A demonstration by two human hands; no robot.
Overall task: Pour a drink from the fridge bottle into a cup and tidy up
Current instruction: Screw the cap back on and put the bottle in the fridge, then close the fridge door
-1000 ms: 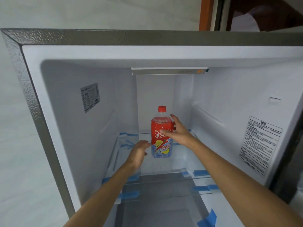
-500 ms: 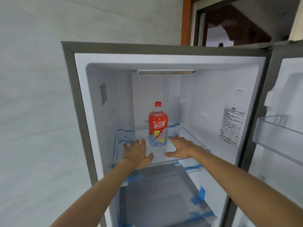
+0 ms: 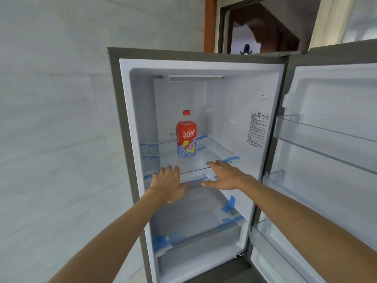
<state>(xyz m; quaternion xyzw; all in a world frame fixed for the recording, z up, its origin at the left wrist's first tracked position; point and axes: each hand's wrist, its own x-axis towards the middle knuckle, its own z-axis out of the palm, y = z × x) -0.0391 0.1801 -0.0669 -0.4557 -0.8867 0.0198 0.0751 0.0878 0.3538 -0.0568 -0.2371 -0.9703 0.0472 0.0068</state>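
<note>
Head view is showing both hands reaching into the open fridge (image 3: 193, 55) — the left hand (image 3: 168, 183) and the right hand (image 3: 224, 176) are lying flat, fingers straight and spread, grasping nothing. They are hovering at the front edge of the glass shelf (image 3: 216, 155); whether they are touching it is unclear. Beyond the fingertips, between the two hands and apart from both, the red-capped bottle (image 3: 186, 135) is standing upright on that shelf. Right of the right hand the fridge door (image 3: 330, 94) is hanging open — blue tape (image 3: 229, 205) is sticking to the liner below that hand.
</note>
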